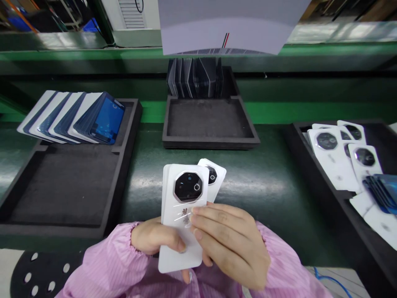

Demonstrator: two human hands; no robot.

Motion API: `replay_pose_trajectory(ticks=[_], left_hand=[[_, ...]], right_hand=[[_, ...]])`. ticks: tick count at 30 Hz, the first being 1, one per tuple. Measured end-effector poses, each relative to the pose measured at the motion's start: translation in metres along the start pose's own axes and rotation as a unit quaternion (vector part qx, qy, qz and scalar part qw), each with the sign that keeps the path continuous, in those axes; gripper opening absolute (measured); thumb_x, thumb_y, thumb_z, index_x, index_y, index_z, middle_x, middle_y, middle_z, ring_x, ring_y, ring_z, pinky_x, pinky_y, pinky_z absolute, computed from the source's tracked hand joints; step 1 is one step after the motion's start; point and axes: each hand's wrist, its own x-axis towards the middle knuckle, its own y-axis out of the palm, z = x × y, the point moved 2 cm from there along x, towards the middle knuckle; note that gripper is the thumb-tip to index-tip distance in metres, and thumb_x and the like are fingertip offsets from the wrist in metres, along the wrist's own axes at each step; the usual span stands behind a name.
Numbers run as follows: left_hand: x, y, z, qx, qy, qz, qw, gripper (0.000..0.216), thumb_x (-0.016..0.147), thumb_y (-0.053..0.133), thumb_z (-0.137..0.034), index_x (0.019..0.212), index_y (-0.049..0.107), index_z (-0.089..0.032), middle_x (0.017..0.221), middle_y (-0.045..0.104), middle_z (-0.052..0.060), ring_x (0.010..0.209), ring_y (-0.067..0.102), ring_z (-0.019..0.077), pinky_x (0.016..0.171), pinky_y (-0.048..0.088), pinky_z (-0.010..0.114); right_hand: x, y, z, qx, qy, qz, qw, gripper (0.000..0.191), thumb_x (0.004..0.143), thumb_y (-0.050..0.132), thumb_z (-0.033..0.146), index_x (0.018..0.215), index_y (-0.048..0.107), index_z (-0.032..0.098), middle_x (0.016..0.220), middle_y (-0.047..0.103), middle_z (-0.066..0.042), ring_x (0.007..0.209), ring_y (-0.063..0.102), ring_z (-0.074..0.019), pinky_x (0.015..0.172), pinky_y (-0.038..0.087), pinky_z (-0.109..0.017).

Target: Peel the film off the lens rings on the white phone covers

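In front of my body, my left hand (159, 238) is closed around a small stack of white phone back covers, its thumb across the lower face. The top phone back cover (173, 219) has a dark octagonal camera area and small dark characters below it. Another phone back cover (218, 186) leans out tilted to the right behind the stack, its lower part hidden by my right hand (231, 240). The right fingers lie together over the top cover's right edge, gripping there; the right thumb is hidden.
A black foam tray (107, 194) at left carries blue-and-white sheets (89, 118). The centre tray (211, 144) has upright dark sheets (195, 78). At right, another tray (313, 178) holds white phone back covers (328, 155) and blue pieces (383, 192). A pale panel (229, 20) hangs above.
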Motion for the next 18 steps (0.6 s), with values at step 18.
replay_pose_trajectory(ticks=[18], left_hand=[[-0.002, -0.001, 0.002, 0.080, -0.062, -0.097, 0.990, 0.049, 0.070, 0.058, -0.020, 0.119, 0.056, -0.019, 0.105, 0.066, 0.010, 0.076, 0.068, 0.0203, 0.047, 0.050, 0.020]], right_hand=[[-0.018, -0.033, -0.078, 0.188, 0.534, -0.254, 0.784, 0.023, 0.075, 0.068, 0.032, 0.089, 0.055, 0.019, 0.073, 0.059, 0.002, 0.059, 0.057, -0.0107, 0.053, 0.048, -0.022]])
